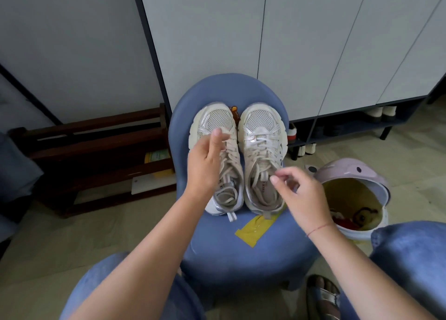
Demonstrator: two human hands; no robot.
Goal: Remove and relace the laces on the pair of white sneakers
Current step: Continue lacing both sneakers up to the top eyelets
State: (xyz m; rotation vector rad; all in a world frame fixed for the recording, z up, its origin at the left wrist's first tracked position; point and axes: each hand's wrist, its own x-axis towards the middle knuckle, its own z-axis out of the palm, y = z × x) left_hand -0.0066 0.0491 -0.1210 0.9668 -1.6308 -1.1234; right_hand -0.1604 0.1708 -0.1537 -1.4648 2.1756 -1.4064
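The spread left grip (205,165) lay over the left sneaker (218,118), its laces (230,152) running away from the person; the blurred right grip (299,189) could not be judged.

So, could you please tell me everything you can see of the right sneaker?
The right sneaker is cream-white, with a mesh toe, silvery overlays, a chunky sole and white laces threaded. It stands upright on the chair, toe pointing away, beside the left sneaker, heel over yellow tape. The right grip hovers by its collar; blur hides any contact.
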